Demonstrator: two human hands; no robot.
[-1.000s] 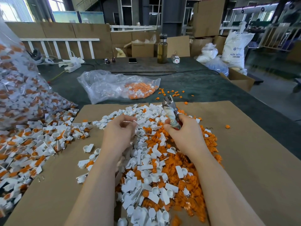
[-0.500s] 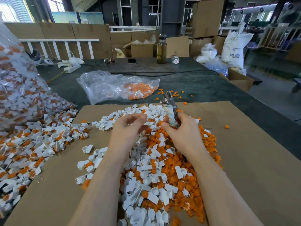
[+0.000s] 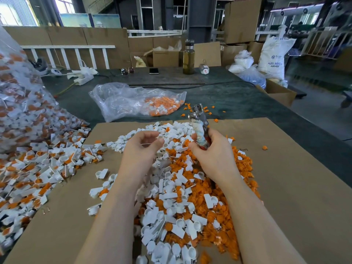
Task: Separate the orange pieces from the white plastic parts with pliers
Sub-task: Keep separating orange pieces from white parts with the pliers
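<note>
A large clear bag of unsorted parts is running off the left edge. The left hand is hovering with fingers loosely curled; whether it is pinching a thin white sliver is hard to tell. The right hand is gripping the pliers, tip pointing away, above the heap of white plastic parts and orange pieces on cardboard covering the desk

two hands, one pliers, two plastic bags.

shiny metal pliers, matt cardboard sheet, glossy plastic bag
</note>
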